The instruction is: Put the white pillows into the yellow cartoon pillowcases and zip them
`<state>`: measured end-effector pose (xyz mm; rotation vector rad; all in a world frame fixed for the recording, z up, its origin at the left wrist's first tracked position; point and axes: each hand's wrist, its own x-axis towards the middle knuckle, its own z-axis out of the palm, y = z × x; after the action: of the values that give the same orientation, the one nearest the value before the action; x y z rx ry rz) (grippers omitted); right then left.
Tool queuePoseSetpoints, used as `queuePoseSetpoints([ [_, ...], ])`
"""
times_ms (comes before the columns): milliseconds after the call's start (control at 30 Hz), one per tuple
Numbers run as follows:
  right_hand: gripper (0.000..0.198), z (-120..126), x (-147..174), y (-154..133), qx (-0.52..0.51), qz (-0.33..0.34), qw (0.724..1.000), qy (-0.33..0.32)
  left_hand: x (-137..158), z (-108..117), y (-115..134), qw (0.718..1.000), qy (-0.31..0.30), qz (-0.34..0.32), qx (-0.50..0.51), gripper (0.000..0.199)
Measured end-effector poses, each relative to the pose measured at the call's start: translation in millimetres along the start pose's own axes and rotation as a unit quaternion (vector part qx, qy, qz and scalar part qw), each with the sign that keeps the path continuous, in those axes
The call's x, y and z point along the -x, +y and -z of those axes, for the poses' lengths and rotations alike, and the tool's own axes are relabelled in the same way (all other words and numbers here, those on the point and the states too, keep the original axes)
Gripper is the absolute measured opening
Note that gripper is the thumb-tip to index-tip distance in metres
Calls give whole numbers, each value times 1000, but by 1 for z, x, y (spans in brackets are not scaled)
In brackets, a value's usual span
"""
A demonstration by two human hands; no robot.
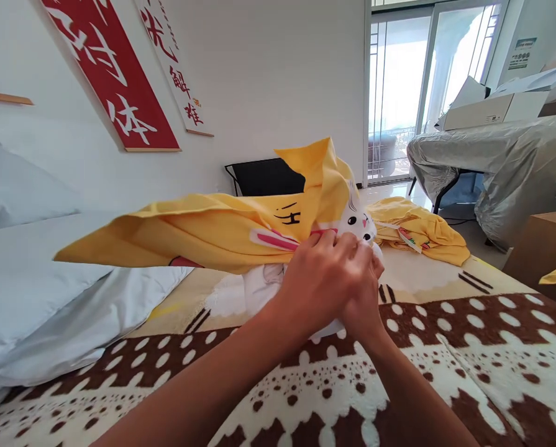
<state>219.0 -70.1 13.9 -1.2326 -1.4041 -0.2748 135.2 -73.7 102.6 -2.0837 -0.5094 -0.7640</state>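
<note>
A yellow cloth printed with a white rabbit, pink ears and black characters is held up in front of me, fanned out to the left and peaked at the top. My left hand wraps its fingers round the gathered cloth just below the rabbit's face. Pressed close against it on the right, my right hand also grips the bunched fabric; its fingers are partly hidden. Some white fabric shows beneath the yellow cloth, behind my hands. Whether it is joined to the yellow cloth I cannot tell.
A brown-and-cream patterned blanket covers the bed. White pillows lie at the left. Another yellow cloth is heaped at the far right. Beyond stand a plastic-covered table, a cardboard box and a black chair.
</note>
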Motion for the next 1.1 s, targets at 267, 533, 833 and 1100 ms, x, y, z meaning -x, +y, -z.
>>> queuePoseSetpoints([
  [267,46,-4,-13,13,-83,-91,990,-63,58,16,-28,996,84,-3,28,24],
  [533,48,7,-21,29,-99,-165,980,-56,106,10,-19,998,-31,25,58,45],
  [833,54,12,-25,42,-139,-191,966,-109,81,-23,-30,960,30,114,256,36],
  [1100,56,14,-28,52,-156,-206,959,-118,52,-12,-67,941,-213,135,227,40],
])
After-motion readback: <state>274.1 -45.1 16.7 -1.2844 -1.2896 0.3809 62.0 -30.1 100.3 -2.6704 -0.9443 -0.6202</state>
